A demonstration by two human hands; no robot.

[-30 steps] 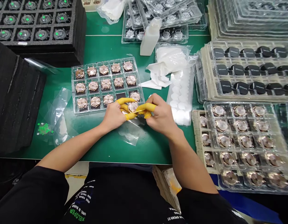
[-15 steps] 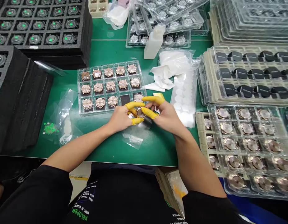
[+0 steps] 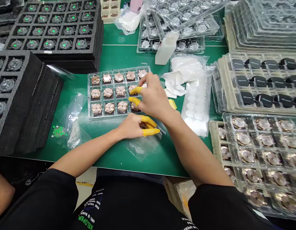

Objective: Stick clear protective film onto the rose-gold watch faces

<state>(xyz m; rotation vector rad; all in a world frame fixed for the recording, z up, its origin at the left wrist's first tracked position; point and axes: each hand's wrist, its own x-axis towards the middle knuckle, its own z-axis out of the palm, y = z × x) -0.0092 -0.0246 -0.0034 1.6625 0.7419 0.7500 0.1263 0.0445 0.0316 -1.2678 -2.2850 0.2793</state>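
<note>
Half a second ago both hands met in front of the clear tray (image 3: 90,95), pinching one rose-gold watch case between yellow finger cots; now they have parted. Our right hand (image 3: 151,97) has reached forward over the tray's right-hand end, fingers curled downward over the bottom-row pocket that stood vacant a moment ago; a watch case (image 3: 134,106) shows there beneath the fingertips (image 3: 134,101), so we judge the piece has just been set down, though we cannot tell whether the fingers have let go of it or merely touch it. Our left hand (image 3: 133,126) has dropped to the green mat (image 3: 109,153) just in front of the tray's near edge, loosely closed with thumb and forefinger pressed together on the clear film (image 3: 140,147) lying there; whether it pinches a peeled sheet or only rests on it is not plain.

With that pocket occupied, the tray appears full as far as we can see, the right column being partly hidden by the hand.

Around us: black foam trays (image 3: 54,28) of green-dotted parts at the far left corner; a white bottle (image 3: 166,48) and white wipes (image 3: 176,81) toward the far edge; stacked blister trays of more watch cases (image 3: 258,143) along the right edge; a scatter of green dots (image 3: 58,131) near the left.
</note>
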